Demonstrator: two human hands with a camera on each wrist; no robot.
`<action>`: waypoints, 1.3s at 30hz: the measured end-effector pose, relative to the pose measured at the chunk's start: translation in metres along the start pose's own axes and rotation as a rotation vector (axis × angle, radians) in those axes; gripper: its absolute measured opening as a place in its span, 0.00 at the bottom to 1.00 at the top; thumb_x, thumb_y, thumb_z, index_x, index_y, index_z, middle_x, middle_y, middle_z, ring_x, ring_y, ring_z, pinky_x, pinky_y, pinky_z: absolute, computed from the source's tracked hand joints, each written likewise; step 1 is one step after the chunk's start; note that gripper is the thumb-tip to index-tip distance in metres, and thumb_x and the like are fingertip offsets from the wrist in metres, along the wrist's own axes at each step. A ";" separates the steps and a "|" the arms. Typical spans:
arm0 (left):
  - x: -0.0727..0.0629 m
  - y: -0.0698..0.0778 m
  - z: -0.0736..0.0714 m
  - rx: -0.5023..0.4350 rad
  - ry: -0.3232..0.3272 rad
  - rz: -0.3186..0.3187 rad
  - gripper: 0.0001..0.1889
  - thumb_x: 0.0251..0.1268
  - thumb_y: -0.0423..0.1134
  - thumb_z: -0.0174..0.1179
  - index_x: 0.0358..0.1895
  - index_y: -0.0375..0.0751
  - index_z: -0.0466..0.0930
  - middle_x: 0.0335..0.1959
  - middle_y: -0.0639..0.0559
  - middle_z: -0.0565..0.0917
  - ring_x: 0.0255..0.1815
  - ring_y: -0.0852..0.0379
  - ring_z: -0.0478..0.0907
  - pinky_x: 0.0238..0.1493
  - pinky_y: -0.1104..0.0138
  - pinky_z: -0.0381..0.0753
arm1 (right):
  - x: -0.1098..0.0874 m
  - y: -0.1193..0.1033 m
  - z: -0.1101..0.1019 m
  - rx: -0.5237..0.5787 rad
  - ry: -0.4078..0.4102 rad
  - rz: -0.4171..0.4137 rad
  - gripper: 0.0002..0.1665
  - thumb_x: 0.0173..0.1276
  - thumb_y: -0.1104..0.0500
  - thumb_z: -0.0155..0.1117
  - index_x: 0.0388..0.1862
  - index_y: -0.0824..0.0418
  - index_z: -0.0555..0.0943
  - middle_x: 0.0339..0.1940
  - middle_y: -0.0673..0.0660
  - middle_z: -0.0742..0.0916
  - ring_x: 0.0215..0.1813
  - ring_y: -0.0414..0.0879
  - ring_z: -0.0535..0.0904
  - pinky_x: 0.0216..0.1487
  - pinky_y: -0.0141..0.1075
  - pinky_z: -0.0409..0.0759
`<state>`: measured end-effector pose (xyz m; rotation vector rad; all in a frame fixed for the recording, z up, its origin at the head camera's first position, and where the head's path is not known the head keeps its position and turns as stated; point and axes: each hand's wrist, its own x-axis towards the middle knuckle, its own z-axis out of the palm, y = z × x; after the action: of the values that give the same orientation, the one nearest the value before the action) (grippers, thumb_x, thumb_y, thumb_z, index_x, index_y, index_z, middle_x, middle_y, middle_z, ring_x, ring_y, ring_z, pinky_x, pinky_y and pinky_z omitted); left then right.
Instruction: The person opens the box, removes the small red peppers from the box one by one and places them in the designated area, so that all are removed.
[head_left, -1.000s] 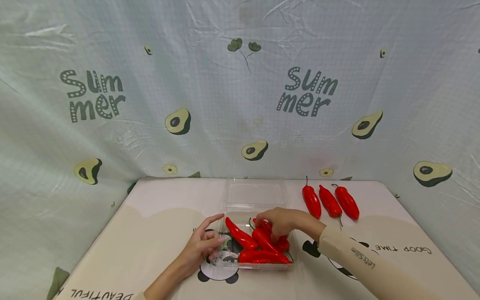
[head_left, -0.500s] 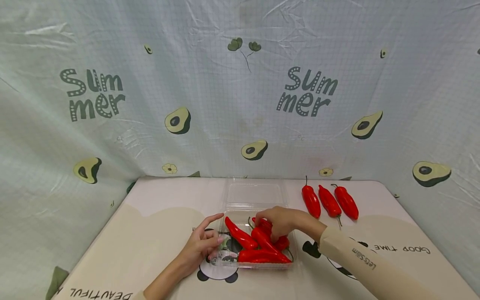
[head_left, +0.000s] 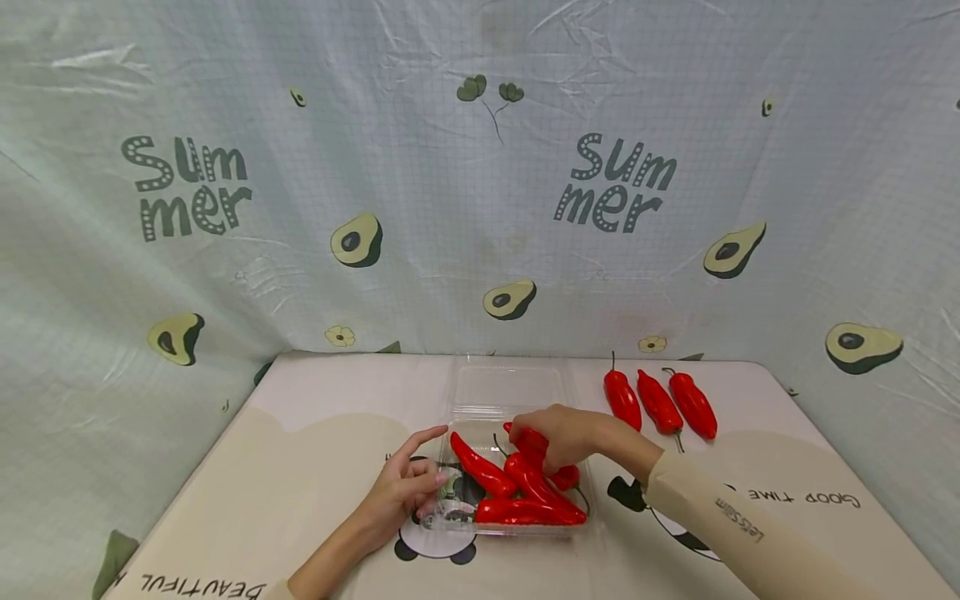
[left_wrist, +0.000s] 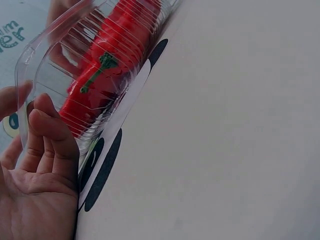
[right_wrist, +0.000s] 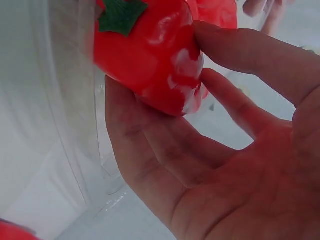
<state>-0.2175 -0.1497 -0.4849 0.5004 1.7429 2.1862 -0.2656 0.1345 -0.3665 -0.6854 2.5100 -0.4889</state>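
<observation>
A clear plastic clamshell box holds several red chili peppers. My left hand grips the box's left side, with the index finger stretched along the rim; in the left wrist view the fingertips are at the ribbed wall. Over the right part of the box, my right hand holds a red pepper between thumb and fingers, its green cap visible in the right wrist view. Beneath it lie a slanting pepper and one along the front wall. Another pepper leans at the left.
The box's open lid lies back on the table. Three red peppers stand in a row at the back right, the middle pepper with its stem toward me. A printed cloth hangs behind the table.
My right hand has risen slightly and moved back with its pepper, which shows more now. A pepper beneath has shifted a little. My left hand stays in place.
</observation>
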 end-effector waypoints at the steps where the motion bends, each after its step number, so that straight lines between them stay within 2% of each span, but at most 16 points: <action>1: 0.000 0.000 0.000 0.000 0.000 -0.001 0.38 0.72 0.30 0.57 0.81 0.37 0.49 0.23 0.61 0.73 0.18 0.65 0.70 0.23 0.75 0.72 | 0.000 0.000 0.000 0.001 0.002 -0.004 0.35 0.52 0.69 0.80 0.59 0.49 0.81 0.50 0.50 0.85 0.52 0.47 0.79 0.45 0.49 0.90; 9: 0.000 0.000 0.000 -0.005 0.004 -0.019 0.39 0.72 0.31 0.58 0.81 0.38 0.50 0.23 0.61 0.74 0.18 0.65 0.70 0.23 0.74 0.73 | -0.006 0.003 -0.008 0.034 0.041 -0.015 0.37 0.54 0.68 0.78 0.63 0.49 0.80 0.50 0.51 0.84 0.54 0.49 0.78 0.44 0.49 0.89; 21: -0.002 -0.002 -0.001 -0.006 0.010 -0.020 0.39 0.72 0.30 0.58 0.81 0.38 0.49 0.23 0.62 0.74 0.18 0.65 0.70 0.23 0.74 0.73 | -0.020 0.007 -0.018 0.100 0.095 -0.124 0.34 0.58 0.67 0.76 0.63 0.50 0.79 0.56 0.54 0.84 0.55 0.51 0.80 0.44 0.48 0.90; 27: -0.001 -0.002 -0.001 -0.003 0.012 -0.011 0.39 0.72 0.30 0.58 0.81 0.38 0.50 0.23 0.63 0.73 0.18 0.66 0.70 0.23 0.74 0.72 | -0.030 0.011 -0.023 0.147 0.117 -0.162 0.34 0.58 0.66 0.76 0.64 0.49 0.78 0.55 0.55 0.84 0.55 0.53 0.80 0.42 0.45 0.90; 39: -0.001 0.000 0.001 0.001 0.012 -0.025 0.39 0.72 0.30 0.58 0.81 0.38 0.49 0.22 0.62 0.74 0.18 0.65 0.70 0.23 0.74 0.72 | -0.050 0.020 -0.032 0.228 0.208 -0.155 0.35 0.60 0.62 0.76 0.65 0.44 0.78 0.58 0.56 0.83 0.57 0.53 0.79 0.40 0.41 0.89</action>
<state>-0.2162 -0.1495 -0.4846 0.4640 1.7471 2.1753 -0.2526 0.1846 -0.3308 -0.7774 2.5458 -0.9297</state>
